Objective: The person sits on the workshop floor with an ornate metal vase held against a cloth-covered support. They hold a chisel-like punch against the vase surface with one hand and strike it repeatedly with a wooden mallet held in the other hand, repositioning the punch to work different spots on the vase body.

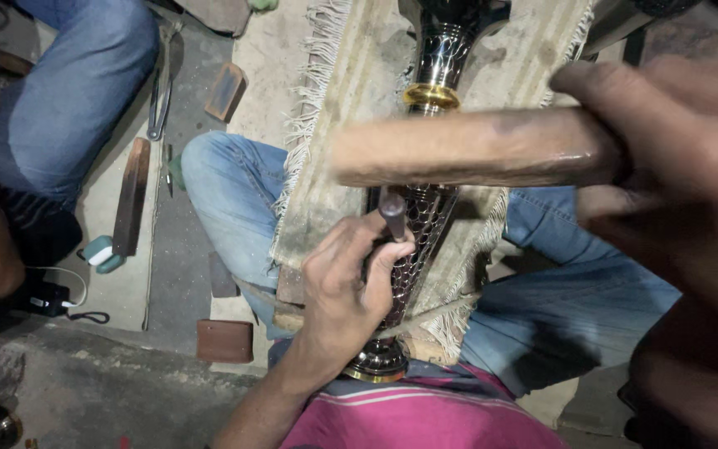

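Note:
My left hand (pixel 344 287) grips a small metal chisel (pixel 392 214), its tip set against a dark engraved metal vase (pixel 430 208) with a scale pattern and brass bands. The vase lies lengthwise on a fringed cloth over a wooden board (pixel 330 175) resting across my lap. My right hand (pixel 675 166), close to the camera and blurred, holds a thick wooden mallet handle (pixel 467 148) raised across the vase above the chisel.
My knees in blue jeans (pixel 218 191) flank the board. Another person's leg in jeans (pixel 68 91) sits at the upper left. On the floor lie pliers (pixel 159 83), a long dark bar (pixel 130 199), small wooden blocks (pixel 226 341) and a cabled device (pixel 47 295).

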